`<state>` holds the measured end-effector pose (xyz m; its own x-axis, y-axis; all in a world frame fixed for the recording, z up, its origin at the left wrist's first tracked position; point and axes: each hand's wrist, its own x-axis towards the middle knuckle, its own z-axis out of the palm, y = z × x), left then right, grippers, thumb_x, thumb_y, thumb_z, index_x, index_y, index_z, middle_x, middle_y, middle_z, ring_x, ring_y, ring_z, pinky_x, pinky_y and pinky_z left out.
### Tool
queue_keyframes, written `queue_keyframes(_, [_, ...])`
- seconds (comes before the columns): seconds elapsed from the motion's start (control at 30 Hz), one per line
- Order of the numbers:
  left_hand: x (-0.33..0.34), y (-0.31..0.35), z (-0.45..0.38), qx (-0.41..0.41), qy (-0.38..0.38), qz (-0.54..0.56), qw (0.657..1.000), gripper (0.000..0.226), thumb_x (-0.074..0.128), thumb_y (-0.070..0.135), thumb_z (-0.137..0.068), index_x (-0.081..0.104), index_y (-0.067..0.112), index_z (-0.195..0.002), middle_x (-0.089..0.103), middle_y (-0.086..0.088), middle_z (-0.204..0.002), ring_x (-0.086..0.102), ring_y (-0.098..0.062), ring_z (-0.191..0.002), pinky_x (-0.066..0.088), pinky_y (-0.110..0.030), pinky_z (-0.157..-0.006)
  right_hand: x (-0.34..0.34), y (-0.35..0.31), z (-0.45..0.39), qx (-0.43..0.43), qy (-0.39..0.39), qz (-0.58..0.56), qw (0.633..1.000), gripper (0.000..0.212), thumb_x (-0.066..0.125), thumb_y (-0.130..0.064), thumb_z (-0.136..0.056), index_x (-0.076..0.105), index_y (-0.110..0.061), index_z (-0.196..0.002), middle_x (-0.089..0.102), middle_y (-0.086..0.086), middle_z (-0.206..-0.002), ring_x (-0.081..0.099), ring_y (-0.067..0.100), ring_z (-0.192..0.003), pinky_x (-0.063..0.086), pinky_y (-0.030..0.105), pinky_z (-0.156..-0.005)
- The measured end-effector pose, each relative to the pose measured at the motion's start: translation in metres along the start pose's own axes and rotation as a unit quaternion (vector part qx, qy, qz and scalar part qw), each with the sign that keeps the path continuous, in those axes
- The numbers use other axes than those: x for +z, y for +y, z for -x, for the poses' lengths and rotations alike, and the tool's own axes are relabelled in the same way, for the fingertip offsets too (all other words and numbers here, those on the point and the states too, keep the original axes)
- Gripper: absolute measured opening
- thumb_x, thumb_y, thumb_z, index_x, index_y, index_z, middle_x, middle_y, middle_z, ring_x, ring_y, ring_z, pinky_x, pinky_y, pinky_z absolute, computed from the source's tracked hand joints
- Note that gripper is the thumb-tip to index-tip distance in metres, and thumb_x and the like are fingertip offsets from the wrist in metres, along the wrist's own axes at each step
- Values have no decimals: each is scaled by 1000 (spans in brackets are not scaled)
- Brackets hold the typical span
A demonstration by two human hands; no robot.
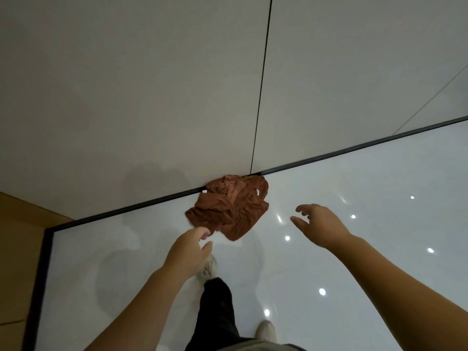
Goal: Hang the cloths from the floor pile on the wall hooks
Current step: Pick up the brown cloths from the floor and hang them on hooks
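Note:
A crumpled pile of rust-brown cloths (229, 205) lies on the glossy white floor, pressed against the dark skirting at the foot of the wall. My left hand (188, 252) reaches down with its fingers apart, fingertips at the pile's near left edge; whether they touch it I cannot tell. My right hand (320, 225) hangs to the right of the pile, open and empty, well apart from the cloth. No wall hooks are in view.
The pale wall (152, 97) fills the upper half, split by a thin vertical black seam (260, 97). My dark trouser leg (217, 312) and light shoes (209, 271) stand just below the pile. A wooden panel (17, 236) borders the floor at the left.

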<state>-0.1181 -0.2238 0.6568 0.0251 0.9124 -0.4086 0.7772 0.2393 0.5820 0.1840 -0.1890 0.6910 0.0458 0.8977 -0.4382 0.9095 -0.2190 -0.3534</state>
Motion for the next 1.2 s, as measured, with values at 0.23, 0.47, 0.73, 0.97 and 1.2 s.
queue_keyframes(0.23, [-39, -13, -146, -2, -38, 1, 999, 35, 59, 23, -91, 56, 14, -124, 60, -2, -119, 55, -16, -109, 44, -27, -91, 7, -46, -112, 29, -46, 14, 998, 45, 50, -45, -93, 53, -19, -130, 59, 3, -126, 59, 18, -109, 45, 27, -93])
queue_keyframes(0.47, [-21, -56, -269, -43, -86, -39, 995, 34, 54, 23, -92, 55, 16, -125, 59, -2, -119, 55, -17, -108, 46, -31, -92, 62, -66, -241, 38, -145, 22, 989, 41, 50, -41, -94, 54, -20, -129, 62, -1, -120, 58, 15, -108, 45, 27, -94])
queue_keyframes(0.73, [113, -155, -380, -122, -96, -20, 988, 34, 54, 24, -92, 54, 18, -125, 59, 1, -117, 56, -17, -109, 46, -30, -91, 227, -20, -418, -21, -255, 74, 964, 34, 47, -35, -96, 57, -17, -123, 63, 0, -118, 58, 16, -104, 42, 25, -90])
queue_keyframes(0.97, [230, -265, -465, -147, -114, -40, 982, 31, 58, 18, -90, 57, 14, -120, 62, -4, -111, 57, -22, -105, 44, -31, -86, 416, 29, -541, -32, -283, 69, 956, 36, 39, -35, -98, 57, -10, -117, 61, 7, -102, 61, 24, -93, 51, 34, -87])
queue_keyframes(1.2, [285, -331, -495, -113, -109, -31, 987, 29, 64, 12, -86, 62, 8, -115, 67, -9, -104, 61, -25, -101, 48, -36, -92, 534, 44, -586, 15, -226, 49, 973, 25, 53, -34, -91, 56, -13, -104, 53, 2, -87, 58, 21, -82, 42, 29, -67])
